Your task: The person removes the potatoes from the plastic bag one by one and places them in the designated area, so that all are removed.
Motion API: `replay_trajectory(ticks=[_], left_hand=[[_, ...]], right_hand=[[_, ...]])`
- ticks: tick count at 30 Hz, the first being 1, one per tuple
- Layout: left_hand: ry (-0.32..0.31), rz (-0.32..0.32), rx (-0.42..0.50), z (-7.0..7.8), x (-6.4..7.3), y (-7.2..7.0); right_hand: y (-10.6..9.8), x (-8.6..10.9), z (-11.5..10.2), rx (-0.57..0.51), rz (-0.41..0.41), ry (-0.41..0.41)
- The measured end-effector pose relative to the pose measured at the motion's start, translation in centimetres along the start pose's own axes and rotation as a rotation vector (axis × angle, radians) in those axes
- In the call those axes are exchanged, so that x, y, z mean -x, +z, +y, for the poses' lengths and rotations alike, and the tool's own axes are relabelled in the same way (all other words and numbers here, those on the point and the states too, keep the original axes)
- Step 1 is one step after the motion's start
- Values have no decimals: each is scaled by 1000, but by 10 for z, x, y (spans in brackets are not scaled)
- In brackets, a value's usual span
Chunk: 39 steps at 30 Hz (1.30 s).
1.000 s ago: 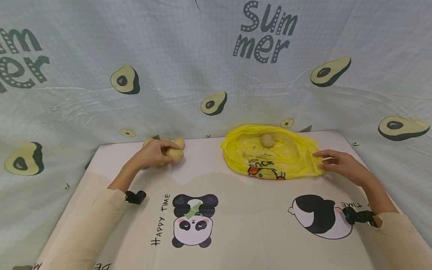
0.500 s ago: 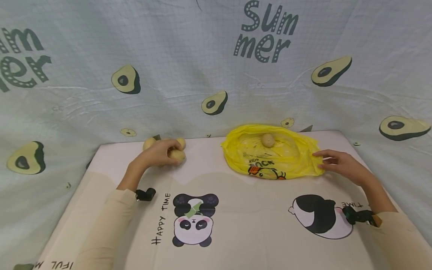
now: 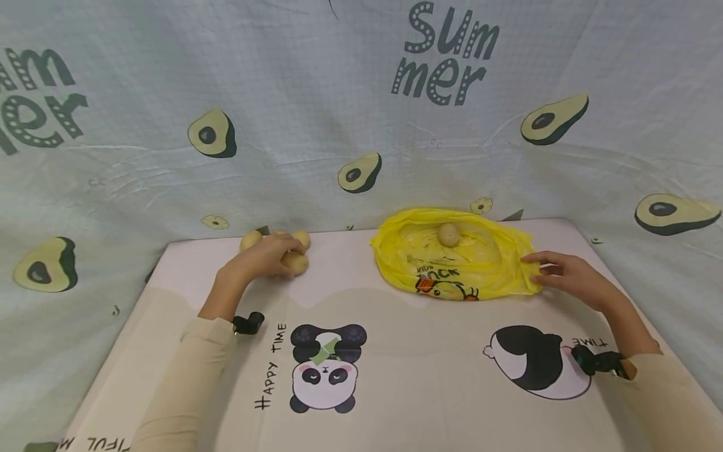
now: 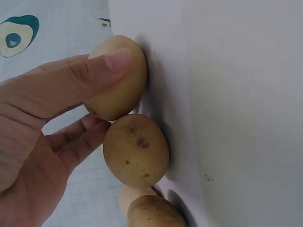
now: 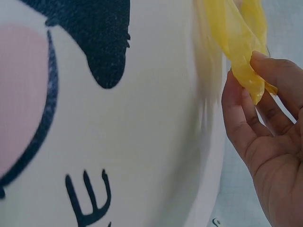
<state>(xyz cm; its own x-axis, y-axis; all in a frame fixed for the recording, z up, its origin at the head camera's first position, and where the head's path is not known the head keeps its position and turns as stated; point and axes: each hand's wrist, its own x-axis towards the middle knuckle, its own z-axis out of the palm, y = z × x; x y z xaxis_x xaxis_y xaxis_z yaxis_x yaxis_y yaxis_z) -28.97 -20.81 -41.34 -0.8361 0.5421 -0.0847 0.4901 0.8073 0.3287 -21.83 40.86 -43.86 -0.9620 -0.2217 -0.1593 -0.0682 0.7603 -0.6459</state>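
Note:
My left hand (image 3: 261,256) is at the back left of the table, thumb and fingers around a pale brown potato (image 4: 124,92). In the left wrist view, a spotted potato (image 4: 137,153) lies right against the held one, and a darker potato (image 4: 155,213) shows at the bottom edge. Over on the right, my right hand (image 3: 573,277) pinches the right edge of a yellow plastic bag (image 3: 390,260) between thumb and fingers. The bag lies with its mouth spread, and a single potato (image 3: 449,235) rests inside it.
Behind my left hand sit more potatoes, one potato (image 3: 250,240) left of it and another potato (image 3: 302,238) to its right. A hanging cloth (image 3: 282,176) printed with avocados rises behind the table. The tablecloth (image 3: 407,364) carries panda prints.
My left hand and forearm have shifted a little to the right, the fingers closing further over the potato, which has moved slightly. The right hand and the bag stay practically still.

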Motion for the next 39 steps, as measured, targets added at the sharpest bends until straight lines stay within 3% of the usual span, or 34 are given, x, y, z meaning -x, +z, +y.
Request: replay_trajectory(ticks=[8,18,28,35,39], left_hand=[[-25,10,16,4,2,1],[16,48,2,11,1,0],[-32,51,23,11,4,1],[10,122,22,25,-1,-8],[56,124,27,40,-6,-14]], right_hand=[[1,1,1,0,4,5],[1,1,1,-8,-1,21],[0,1,0,-3,-4,14],[-3,2,0,-30,-11,6],[-5,3,1,-45,-6,-8]])
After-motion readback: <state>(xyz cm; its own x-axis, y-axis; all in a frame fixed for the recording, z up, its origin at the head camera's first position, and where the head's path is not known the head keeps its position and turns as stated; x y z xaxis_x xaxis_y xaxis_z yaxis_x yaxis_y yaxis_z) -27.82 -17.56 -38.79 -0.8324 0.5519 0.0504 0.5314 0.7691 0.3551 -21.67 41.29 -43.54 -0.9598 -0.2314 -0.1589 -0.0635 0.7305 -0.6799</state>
